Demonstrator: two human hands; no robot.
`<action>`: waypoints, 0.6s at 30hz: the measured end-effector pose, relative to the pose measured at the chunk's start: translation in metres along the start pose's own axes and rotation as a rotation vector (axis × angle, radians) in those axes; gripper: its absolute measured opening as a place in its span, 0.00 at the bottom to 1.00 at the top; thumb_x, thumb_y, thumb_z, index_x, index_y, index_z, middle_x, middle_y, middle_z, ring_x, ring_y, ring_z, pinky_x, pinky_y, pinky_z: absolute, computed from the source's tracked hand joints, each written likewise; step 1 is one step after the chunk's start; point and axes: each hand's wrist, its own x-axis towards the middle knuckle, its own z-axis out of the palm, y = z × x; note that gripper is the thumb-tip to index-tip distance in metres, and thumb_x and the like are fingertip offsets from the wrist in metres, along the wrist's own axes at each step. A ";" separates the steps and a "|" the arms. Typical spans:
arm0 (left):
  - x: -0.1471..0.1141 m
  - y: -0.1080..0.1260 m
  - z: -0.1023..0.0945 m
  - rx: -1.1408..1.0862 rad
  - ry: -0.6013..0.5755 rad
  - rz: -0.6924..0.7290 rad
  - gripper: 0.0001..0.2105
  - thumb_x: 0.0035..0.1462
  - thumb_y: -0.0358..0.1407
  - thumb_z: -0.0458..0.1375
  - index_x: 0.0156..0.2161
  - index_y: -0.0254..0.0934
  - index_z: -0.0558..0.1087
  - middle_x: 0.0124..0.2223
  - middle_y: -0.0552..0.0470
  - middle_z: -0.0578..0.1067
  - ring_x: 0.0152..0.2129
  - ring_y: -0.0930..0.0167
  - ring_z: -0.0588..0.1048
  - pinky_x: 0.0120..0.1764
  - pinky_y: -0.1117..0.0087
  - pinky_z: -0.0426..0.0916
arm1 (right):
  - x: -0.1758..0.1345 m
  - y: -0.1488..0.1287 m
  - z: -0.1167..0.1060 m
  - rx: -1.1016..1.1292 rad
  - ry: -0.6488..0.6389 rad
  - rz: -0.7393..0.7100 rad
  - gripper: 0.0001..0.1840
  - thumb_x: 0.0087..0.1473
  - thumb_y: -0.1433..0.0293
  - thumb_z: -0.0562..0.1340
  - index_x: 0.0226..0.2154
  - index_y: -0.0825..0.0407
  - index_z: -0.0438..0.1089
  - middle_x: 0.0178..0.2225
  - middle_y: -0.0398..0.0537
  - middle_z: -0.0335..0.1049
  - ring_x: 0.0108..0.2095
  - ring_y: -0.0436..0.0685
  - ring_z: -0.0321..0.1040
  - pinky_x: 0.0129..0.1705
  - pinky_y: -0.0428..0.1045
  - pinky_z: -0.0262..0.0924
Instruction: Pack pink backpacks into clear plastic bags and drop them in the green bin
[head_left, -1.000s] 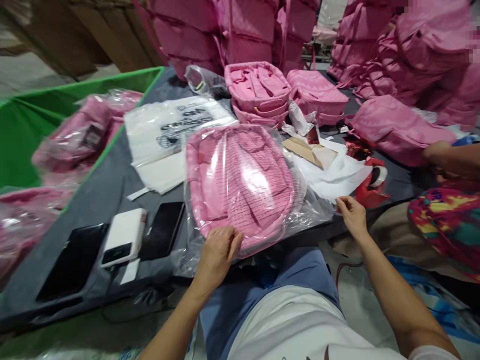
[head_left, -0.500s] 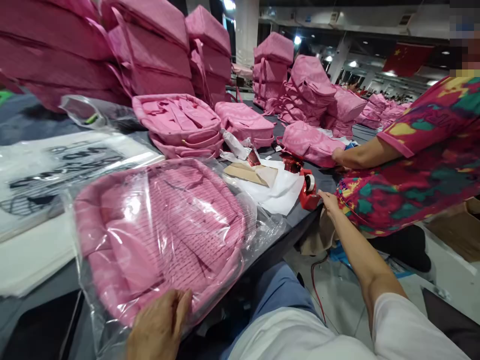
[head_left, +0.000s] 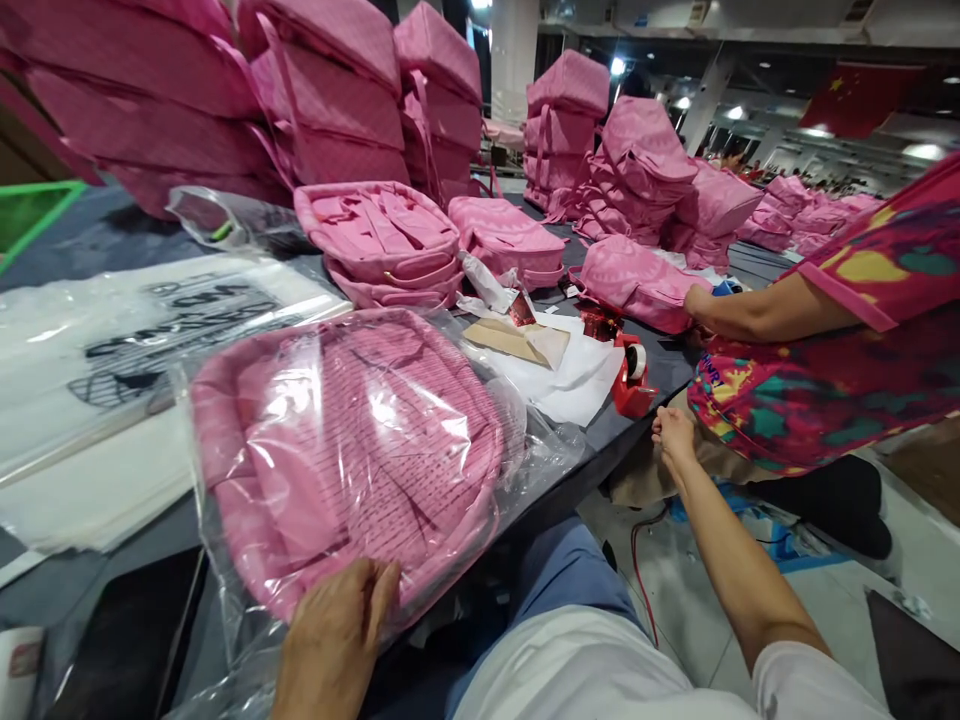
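Note:
A pink backpack (head_left: 352,450) lies flat inside a clear plastic bag (head_left: 540,450) on the table in front of me. My left hand (head_left: 337,620) is closed on the near edge of this bag, fingers over the top and thumb along the side. Off the table's right edge, my right hand (head_left: 673,432) has its fingers pinched together; whatever is between them is too small to make out. Just beyond it, a red tape dispenser (head_left: 634,385) with a white roll stands at the table edge, apart from the fingers.
Printed plastic bags (head_left: 135,350) are piled on the left, above a dark phone (head_left: 127,630). White paper (head_left: 592,385) and brown card (head_left: 506,342) lie near the dispenser. Stacked pink backpacks (head_left: 322,90) fill the back. To the right, a co-worker's arm (head_left: 765,312) reaches to another pink backpack (head_left: 637,283).
My right hand has drawn back from the tape dispenser, slightly down and right, with its fingers now curled in. My left hand stays on the bag's edge. The view has shifted a little left.

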 end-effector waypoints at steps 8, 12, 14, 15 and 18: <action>-0.002 0.013 0.000 0.044 -0.084 -0.131 0.17 0.70 0.41 0.48 0.29 0.41 0.66 0.24 0.53 0.70 0.23 0.66 0.69 0.31 0.65 0.61 | -0.072 -0.084 0.052 0.426 -0.753 0.032 0.30 0.56 0.40 0.61 0.25 0.44 0.52 0.17 0.31 0.38 0.18 0.49 0.34 0.14 0.43 0.36; -0.001 0.010 0.006 0.058 -0.076 -0.194 0.14 0.69 0.37 0.50 0.30 0.40 0.67 0.26 0.53 0.70 0.26 0.66 0.69 0.34 0.65 0.61 | -0.093 -0.151 0.082 0.243 -1.277 -0.341 0.31 0.52 0.40 0.65 0.24 0.47 0.58 0.19 0.35 0.52 0.20 0.48 0.47 0.22 0.45 0.47; -0.002 0.010 0.007 0.045 -0.078 -0.206 0.13 0.69 0.36 0.51 0.30 0.40 0.66 0.27 0.53 0.70 0.26 0.66 0.69 0.35 0.65 0.61 | -0.101 -0.175 0.107 0.013 -1.525 -0.629 0.28 0.58 0.44 0.63 0.25 0.50 0.62 0.22 0.38 0.59 0.23 0.49 0.52 0.27 0.45 0.49; -0.002 0.010 0.007 0.038 -0.080 -0.208 0.13 0.69 0.36 0.52 0.30 0.40 0.66 0.27 0.52 0.70 0.27 0.66 0.69 0.35 0.65 0.61 | -0.105 -0.183 0.121 -0.113 -1.613 -0.773 0.25 0.61 0.48 0.62 0.26 0.50 0.63 0.23 0.39 0.61 0.24 0.49 0.54 0.28 0.46 0.48; -0.002 0.011 0.007 0.013 -0.091 -0.205 0.13 0.70 0.35 0.51 0.30 0.40 0.65 0.28 0.53 0.71 0.27 0.66 0.69 0.36 0.65 0.61 | -0.115 -0.193 0.160 -0.550 -1.628 -1.127 0.14 0.62 0.61 0.65 0.29 0.50 0.68 0.24 0.40 0.67 0.25 0.49 0.58 0.29 0.47 0.42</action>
